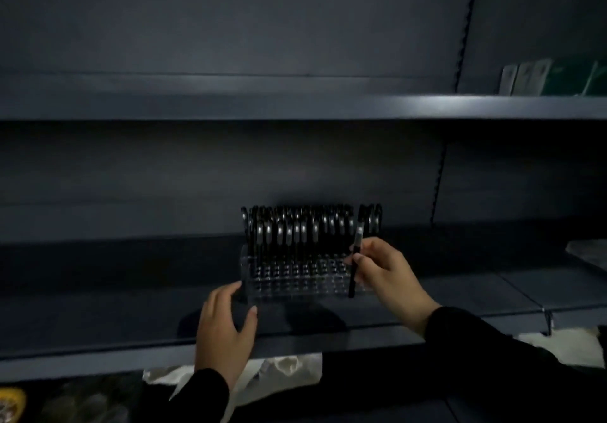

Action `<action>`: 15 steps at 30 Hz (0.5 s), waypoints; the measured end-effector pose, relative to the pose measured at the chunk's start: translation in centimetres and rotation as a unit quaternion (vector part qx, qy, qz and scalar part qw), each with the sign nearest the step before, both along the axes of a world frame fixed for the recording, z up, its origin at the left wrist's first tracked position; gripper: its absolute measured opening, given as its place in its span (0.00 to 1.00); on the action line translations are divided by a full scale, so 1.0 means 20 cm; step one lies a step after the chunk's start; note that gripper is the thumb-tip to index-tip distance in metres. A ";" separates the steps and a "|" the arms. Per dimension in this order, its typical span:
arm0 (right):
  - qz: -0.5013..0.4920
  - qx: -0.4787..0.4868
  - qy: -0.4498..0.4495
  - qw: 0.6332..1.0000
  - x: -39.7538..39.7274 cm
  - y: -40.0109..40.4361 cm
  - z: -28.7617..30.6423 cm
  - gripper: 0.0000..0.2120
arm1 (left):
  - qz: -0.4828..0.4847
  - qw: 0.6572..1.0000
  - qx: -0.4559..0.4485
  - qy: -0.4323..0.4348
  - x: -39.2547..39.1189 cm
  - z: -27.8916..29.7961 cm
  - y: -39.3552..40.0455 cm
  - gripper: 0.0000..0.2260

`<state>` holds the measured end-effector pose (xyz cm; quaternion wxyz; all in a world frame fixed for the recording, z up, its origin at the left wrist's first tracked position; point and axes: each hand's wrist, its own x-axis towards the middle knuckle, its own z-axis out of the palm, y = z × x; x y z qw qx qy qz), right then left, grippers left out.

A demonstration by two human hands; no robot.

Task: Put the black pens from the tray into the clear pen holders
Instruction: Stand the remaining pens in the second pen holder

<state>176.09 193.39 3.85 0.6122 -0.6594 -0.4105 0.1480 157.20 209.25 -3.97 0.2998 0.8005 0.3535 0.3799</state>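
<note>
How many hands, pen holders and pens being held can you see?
Hands: 2, the left hand and the right hand
Clear pen holder: 1
Black pen held in a hand: 1
Total: 4
The pens standing in the holder are too blurred and crowded to count.

You have one clear pen holder (295, 278) mid-frame, one loose black pen (355, 265) at its right end (standing pens too crowded to count), and two hands.
</note>
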 end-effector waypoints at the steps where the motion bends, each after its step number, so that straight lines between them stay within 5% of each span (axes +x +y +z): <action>1: -0.004 -0.006 0.005 1.000 0.03 0.04 0.03 0.04 | 0.003 1.000 -0.005 -0.005 0.03 0.03 0.04 0.20; 15: -0.019 -0.050 -0.065 0.996 0.21 0.38 0.15 0.04 | -0.129 0.982 -0.135 -0.010 0.24 -0.01 0.34 0.25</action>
